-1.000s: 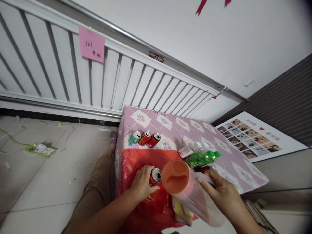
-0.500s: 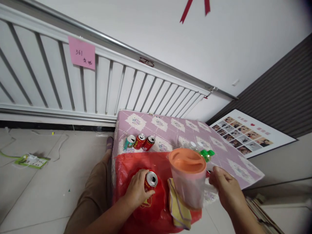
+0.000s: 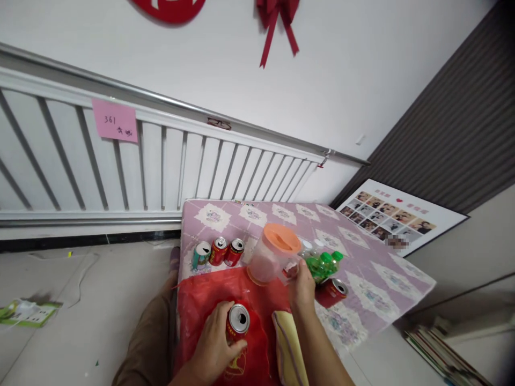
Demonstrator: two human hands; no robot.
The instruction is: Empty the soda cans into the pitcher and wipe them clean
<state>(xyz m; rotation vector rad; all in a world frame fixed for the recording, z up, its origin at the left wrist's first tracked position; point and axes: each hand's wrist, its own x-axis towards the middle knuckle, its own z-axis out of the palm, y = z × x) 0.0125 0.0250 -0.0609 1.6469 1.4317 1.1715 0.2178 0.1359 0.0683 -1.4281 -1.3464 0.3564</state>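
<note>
Head view: three cans [image 3: 219, 251] stand upright at 12 o'clock from the left hand [image 3: 212, 339], which grasps a can [image 3: 238, 320] round its side, apparently to steady it. At that can's 1 o'clock, the jug [image 3: 263, 262] is grasped from 4 o'clock by the right hand [image 3: 303, 288], presumably for control; contact with the table [image 3: 350, 257] cannot be told. The left hand hides the can's lower body, the jug's contents are indistinct, the bottles [image 3: 324, 265] partly screened.

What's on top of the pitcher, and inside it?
An orange lid sits on top of the pitcher, which the right hand holds. The lid covers the inside from above and the sides are cloudy, so I can't tell what, if anything, is in it.
</note>
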